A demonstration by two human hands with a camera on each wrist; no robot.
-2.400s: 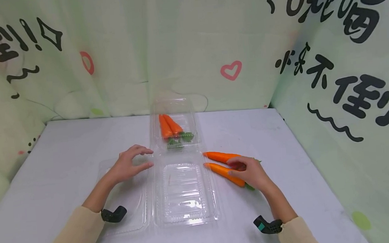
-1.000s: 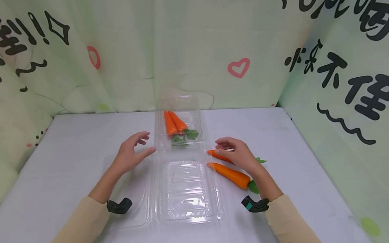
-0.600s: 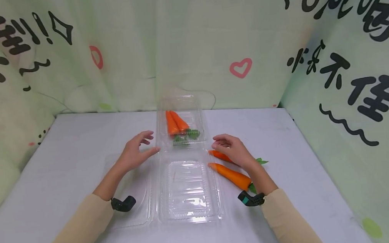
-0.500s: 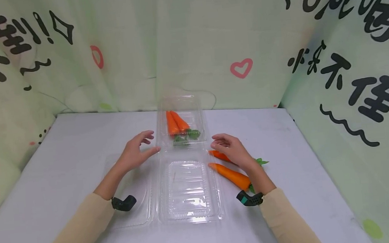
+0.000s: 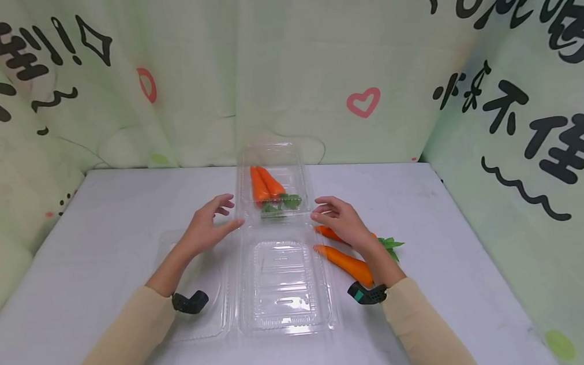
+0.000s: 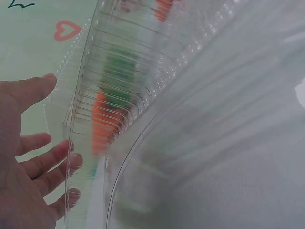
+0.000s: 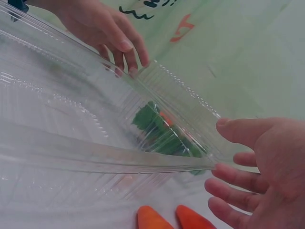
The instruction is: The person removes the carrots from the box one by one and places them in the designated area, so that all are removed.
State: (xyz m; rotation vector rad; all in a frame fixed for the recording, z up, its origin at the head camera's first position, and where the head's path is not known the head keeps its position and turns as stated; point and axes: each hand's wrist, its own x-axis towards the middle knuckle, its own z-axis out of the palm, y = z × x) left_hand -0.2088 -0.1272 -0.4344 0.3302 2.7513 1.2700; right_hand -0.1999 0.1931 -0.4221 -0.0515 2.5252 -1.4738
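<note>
In the head view, an opened clear plastic clamshell container (image 5: 280, 288) lies on the table, its lid (image 5: 206, 306) folded out flat to the left. Beside its far left corner is my left hand (image 5: 209, 227), thumb and fingers apart, holding nothing. Across from it, my right hand (image 5: 342, 221) hovers at the far right corner with relaxed fingers; whether its fingertips touch the rim I cannot tell. Two orange carrots lie right of the container: the near carrot (image 5: 348, 263), partly behind my wrist, and the far carrot (image 5: 329, 233), mostly hidden under my right hand.
Directly behind stands a second clear container (image 5: 291, 177), holding two carrots (image 5: 266, 183) with green tops. A light green printed curtain (image 5: 281, 61) encloses the white table (image 5: 118, 221) at the back and sides.
My right hand has come off the carrots and moved left and away, towards the container's far corner. My left hand has shifted slightly right. Both carrots remain beside the container.
</note>
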